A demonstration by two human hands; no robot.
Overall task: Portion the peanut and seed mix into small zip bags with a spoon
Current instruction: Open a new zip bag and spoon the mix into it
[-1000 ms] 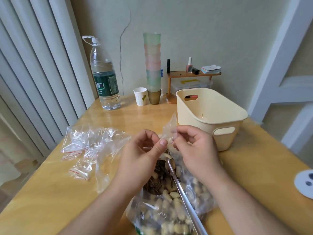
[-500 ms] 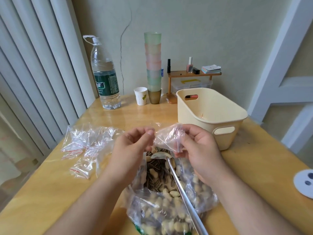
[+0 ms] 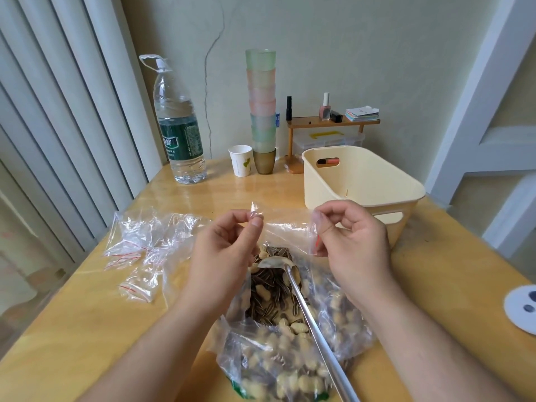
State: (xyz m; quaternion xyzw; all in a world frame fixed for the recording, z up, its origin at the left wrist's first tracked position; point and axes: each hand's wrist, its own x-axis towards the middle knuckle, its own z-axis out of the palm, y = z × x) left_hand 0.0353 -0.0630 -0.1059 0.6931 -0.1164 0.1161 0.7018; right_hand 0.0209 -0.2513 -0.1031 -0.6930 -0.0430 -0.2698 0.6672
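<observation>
Nearest the viewer, a large clear bag of peanut and seed mix lies open on the wooden desk, its mouth facing away toward the hands. A long metal spoon rests inside it, handle running to the bottom edge of the view and bowl lying on the striped seeds near the bag's mouth, with no hand on it. Just above the mouth, both hands hold one small zip bag stretched flat between them: the left hand has its grip pinched together on the bag's left top corner between thumb and forefinger, and the right hand has its grip pinched on the right edge, where the red zip line shows. The small bag looks empty. To the left, a loose pile of spare zip bags with red strips lies on the desk. To the right, past the right hand, stands a cream plastic basket with cut-out handles. Farther back, near the wall, are a large water bottle, a white paper cup, a tall stack of pastel cups, and a small wooden shelf carrying small bottles and a stack of cards.
</observation>
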